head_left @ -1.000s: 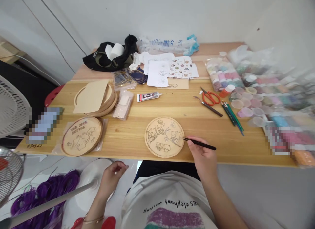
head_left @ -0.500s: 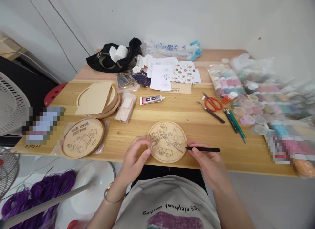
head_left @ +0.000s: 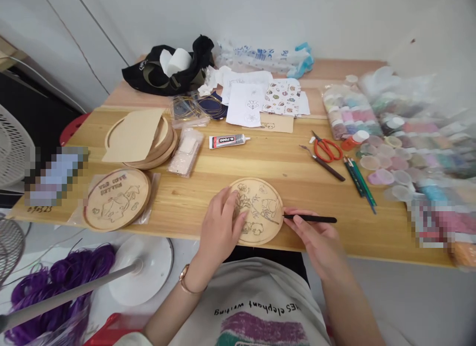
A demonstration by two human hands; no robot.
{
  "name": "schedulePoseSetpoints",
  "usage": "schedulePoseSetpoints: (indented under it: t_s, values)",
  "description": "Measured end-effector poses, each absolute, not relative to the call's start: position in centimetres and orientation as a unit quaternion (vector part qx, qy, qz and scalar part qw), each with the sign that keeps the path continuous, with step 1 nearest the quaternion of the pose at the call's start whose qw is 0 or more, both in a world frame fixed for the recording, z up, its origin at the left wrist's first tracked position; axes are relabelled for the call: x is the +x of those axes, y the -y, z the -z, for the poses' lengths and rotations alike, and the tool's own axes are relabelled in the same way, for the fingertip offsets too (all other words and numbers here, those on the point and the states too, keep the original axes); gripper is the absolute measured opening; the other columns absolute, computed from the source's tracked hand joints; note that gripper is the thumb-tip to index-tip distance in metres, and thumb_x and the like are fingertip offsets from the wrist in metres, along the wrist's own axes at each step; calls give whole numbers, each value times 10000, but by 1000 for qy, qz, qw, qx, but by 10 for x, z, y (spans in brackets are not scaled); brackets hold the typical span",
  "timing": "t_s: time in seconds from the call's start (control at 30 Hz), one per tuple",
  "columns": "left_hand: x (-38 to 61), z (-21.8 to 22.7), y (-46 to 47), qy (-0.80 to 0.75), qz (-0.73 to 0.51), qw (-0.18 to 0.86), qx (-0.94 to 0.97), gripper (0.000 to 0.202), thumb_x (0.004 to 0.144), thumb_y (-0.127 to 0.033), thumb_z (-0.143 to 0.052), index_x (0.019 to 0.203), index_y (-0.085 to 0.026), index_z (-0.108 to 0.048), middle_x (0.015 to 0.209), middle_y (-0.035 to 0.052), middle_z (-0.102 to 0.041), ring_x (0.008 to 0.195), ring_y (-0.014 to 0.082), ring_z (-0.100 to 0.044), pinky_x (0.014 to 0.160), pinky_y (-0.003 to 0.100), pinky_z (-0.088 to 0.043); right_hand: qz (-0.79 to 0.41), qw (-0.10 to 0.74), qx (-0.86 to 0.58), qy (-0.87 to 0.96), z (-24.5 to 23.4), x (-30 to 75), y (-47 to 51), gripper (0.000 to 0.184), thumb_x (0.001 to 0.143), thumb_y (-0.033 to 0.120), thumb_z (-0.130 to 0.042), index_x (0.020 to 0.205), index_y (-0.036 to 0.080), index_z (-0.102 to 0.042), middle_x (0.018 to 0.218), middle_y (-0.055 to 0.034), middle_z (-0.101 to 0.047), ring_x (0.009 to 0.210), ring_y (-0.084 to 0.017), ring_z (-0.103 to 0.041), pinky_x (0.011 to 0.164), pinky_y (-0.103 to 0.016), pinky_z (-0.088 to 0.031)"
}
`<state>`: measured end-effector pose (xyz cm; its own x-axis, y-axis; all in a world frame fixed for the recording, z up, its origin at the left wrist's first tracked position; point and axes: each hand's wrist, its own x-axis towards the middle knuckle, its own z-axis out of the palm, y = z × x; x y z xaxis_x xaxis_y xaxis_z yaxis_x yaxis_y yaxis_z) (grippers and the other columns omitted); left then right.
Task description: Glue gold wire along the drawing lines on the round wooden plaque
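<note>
A round wooden disc engraved with animals and flowers lies at the table's near edge. My left hand rests flat on the disc's left part, fingers stretched over the drawing. My right hand pinches a thin black tool that lies level, its tip at the disc's right rim. A second engraved disc lies in a clear sleeve to the left.
On the wooden table are a stack of wooden rounds, a glue tube, red scissors, pencils, papers, a black bag and many small coloured pots at right. A fan stand and purple cord are below left.
My left hand rose from beside my lap to the table and now lies on the disc. The right hand kept the tool at the disc's right rim.
</note>
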<state>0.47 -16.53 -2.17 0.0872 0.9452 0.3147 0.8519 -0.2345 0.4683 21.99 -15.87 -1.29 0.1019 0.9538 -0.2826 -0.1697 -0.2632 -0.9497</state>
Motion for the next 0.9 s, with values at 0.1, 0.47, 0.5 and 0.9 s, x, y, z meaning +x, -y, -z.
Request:
schedulePoseSetpoints:
  t_s: [0.1,0.47,0.5,0.9]
  values:
    - [7,19,176,-634,-262,44,726,407,944,-337,-493,1300,-144,-453,1193,172,-530,1090,287,-509,893,448,-485,-558,489,-559,370,16,223,154,238,706,437,-780,808,227,-730,984,-61,-734,1034,-256,-652,973,-500,-512]
    - [-7,6,169,-417,-208,145,873,503,939,-545,-412,1235,-162,-550,1306,179,-470,1256,340,-409,1025,514,-364,-490,422,-542,536,11,222,145,81,787,324,-712,835,261,-727,878,-23,-733,856,-186,-683,745,-318,-582]
    - [-9,6,168,-406,-202,156,878,513,931,-561,-421,1234,-171,-557,1322,177,-468,1270,342,-399,1041,521,-349,-479,408,-536,563,11,224,144,67,790,304,-707,841,266,-728,862,-17,-734,832,-178,-684,726,-307,-582]
    - [-9,13,176,-382,-166,149,897,657,864,-706,-402,1249,-199,-567,1354,197,-464,1289,389,-392,1084,635,-252,-508,233,-384,735,-6,226,108,150,825,278,-612,862,301,-756,873,11,-762,828,-180,-707,752,-321,-578]
